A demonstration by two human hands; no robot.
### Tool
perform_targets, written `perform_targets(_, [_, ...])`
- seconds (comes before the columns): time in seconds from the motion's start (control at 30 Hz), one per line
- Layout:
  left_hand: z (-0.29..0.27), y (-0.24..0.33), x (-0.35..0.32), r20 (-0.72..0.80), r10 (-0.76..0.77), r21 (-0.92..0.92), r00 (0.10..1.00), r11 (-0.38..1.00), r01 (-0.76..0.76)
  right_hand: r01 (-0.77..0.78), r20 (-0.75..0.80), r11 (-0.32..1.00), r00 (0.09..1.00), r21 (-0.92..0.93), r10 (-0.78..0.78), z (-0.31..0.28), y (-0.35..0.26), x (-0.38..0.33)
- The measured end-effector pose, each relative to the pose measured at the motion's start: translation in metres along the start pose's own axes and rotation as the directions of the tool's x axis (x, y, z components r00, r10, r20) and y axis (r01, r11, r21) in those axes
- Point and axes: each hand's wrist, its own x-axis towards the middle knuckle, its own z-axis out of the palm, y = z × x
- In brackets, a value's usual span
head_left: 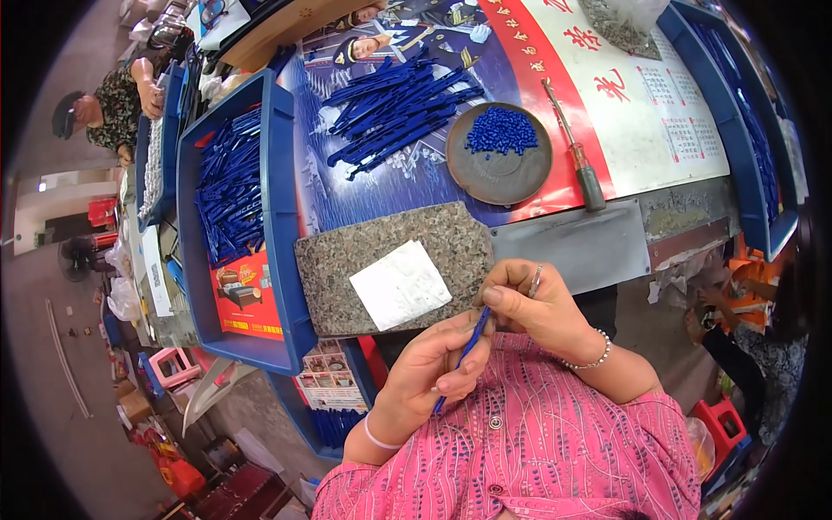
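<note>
In front of my chest, my left hand (433,368) grips a slim blue plastic strip (469,348) that slants up to the right. At the strip's upper end, my right hand (530,303) has thumb and forefinger pinched together; what they hold, if anything, is too small to make out. Beyond my hands lies a speckled stone slab (338,260) with a folded white paper (400,286) on it. A round dark dish (468,178) holds a heap of small blue pieces (501,130). To its left is a loose pile of similar blue strips (399,108).
A screwdriver (582,169) lies right of the dish, above a grey metal plate (572,247). Blue trays (290,217) with strips stand at left, and another blue tray (767,230) is at far right. A person (108,113) works at the left; another sits at the right edge.
</note>
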Motion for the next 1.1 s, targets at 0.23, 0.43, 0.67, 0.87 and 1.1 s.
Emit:
perform_targets(0.23, [0.007, -0.003, 0.002, -0.067, 0.014, 0.035, 0.998, 0.999, -0.012, -0.003, 0.012, 1.000, 1.000, 0.023, 0.002, -0.004, 0.002, 0.000])
perform_targets(0.43, [0.002, -0.002, 0.004, -0.021, -0.026, -0.108, 0.999, 0.994, 0.024, -0.011, 0.037, 0.999, 0.999, 0.046, 0.010, -0.006, 0.000, 0.001])
perform_targets(0.67, [-0.001, -0.003, 0.006, 0.027, -0.046, -0.176, 0.999, 0.983, 0.050, -0.067, 0.078, 0.997, 0.995, 0.041, 0.064, -0.010, -0.005, 0.002])
perform_targets(0.87, [0.002, -0.003, 0.010, 0.010, -0.027, -0.070, 1.000, 0.997, 0.027, -0.027, 0.057, 0.999, 0.998, 0.045, 0.024, -0.011, -0.003, 0.002])
perform_targets(1.1, [0.013, -0.008, 0.004, -0.080, 0.247, 0.327, 0.966, 0.922, -0.209, 0.307, -0.192, 0.784, 0.862, -0.539, -0.469, -0.035, -0.041, -0.011])
